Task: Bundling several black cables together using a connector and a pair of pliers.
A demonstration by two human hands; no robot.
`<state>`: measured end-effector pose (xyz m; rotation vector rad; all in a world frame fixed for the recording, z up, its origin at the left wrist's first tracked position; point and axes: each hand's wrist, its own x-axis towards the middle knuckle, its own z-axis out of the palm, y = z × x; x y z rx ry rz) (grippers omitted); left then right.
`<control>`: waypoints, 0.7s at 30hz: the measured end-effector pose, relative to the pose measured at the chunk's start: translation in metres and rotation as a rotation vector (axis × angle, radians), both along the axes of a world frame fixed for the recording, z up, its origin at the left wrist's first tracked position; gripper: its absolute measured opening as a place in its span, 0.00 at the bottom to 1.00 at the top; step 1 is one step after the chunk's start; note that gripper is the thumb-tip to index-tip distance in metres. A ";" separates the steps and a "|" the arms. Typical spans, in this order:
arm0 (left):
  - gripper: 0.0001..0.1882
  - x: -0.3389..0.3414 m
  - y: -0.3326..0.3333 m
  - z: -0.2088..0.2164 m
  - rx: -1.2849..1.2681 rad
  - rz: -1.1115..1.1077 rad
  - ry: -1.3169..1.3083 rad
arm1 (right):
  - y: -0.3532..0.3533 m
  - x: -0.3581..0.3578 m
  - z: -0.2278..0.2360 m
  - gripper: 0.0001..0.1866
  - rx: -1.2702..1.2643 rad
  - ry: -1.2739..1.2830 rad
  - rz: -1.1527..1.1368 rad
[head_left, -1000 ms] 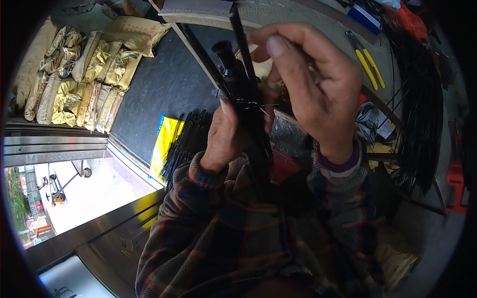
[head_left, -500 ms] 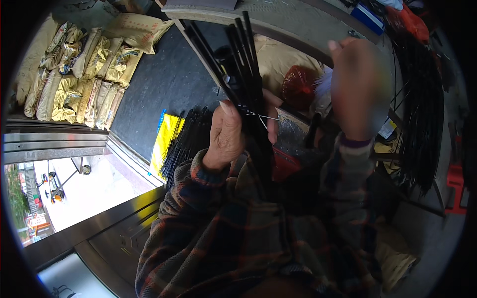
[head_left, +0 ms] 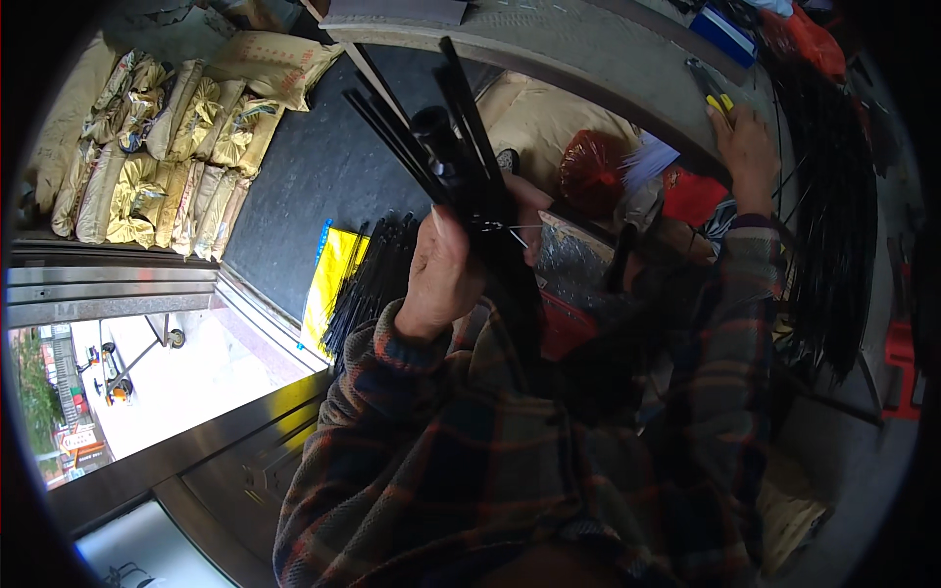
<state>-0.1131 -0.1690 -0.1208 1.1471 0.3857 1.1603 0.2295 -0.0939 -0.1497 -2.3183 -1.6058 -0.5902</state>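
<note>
My left hand (head_left: pixel 446 269) is shut on a bundle of long black rods (head_left: pixel 459 157), held upright in front of my chest. The rods fan out at the top. A thin metal wire (head_left: pixel 512 231) is looped around the bundle just above my fingers. My right hand (head_left: pixel 750 147) is stretched out to the upper right, over the edge of a grey table (head_left: pixel 588 59). Its fingers close on the yellow handles of a pair of pliers (head_left: pixel 714 90) lying there. Both arms wear plaid sleeves.
More black rods (head_left: pixel 377 279) lie on a yellow sheet (head_left: pixel 331 279) on the floor below. Stacked tan sacks (head_left: pixel 147 127) fill the upper left beside a dark mat (head_left: pixel 314 167). A red bag (head_left: pixel 593 171) sits under the table. Long black rods (head_left: pixel 823 216) hang at the right.
My right hand has left the bundle and swung up and right to the pliers on the table. My left hand keeps holding the rods, now a little lower.
</note>
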 end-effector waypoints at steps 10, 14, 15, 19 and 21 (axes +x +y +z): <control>0.35 0.007 0.003 0.001 0.029 -0.041 0.017 | -0.046 -0.079 0.041 0.19 0.454 1.323 0.543; 0.34 0.006 -0.002 0.007 0.039 -0.151 0.076 | -0.081 -0.171 0.095 0.10 0.259 1.446 1.114; 0.33 0.006 -0.006 0.013 -0.009 -0.132 0.096 | -0.076 -0.180 0.094 0.10 0.263 1.449 1.113; 0.33 0.006 -0.008 0.018 -0.032 -0.131 0.054 | -0.073 -0.193 0.087 0.09 0.404 1.112 1.167; 0.38 0.010 -0.012 0.017 -0.048 0.047 0.087 | -0.074 -0.196 0.084 0.08 0.301 1.239 1.108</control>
